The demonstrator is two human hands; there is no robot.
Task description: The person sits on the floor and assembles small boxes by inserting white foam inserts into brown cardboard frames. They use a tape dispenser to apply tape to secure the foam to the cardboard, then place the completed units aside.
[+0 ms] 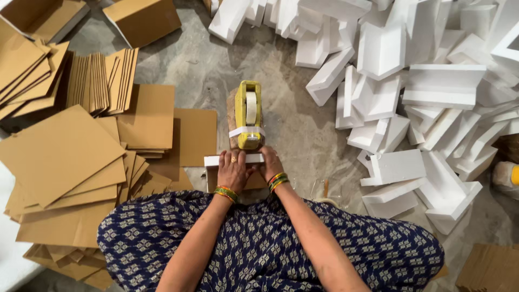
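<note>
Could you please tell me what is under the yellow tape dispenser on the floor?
The tape dispenser sits on a brownish block whose edge shows along its left side. The rest of the block, and the floor beneath it, are covered.

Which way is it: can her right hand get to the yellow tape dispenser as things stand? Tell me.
Probably yes. The right hand rests on the white foam piece, and the yellow tape dispenser stands just beyond it on the floor, with nothing between them.
</note>
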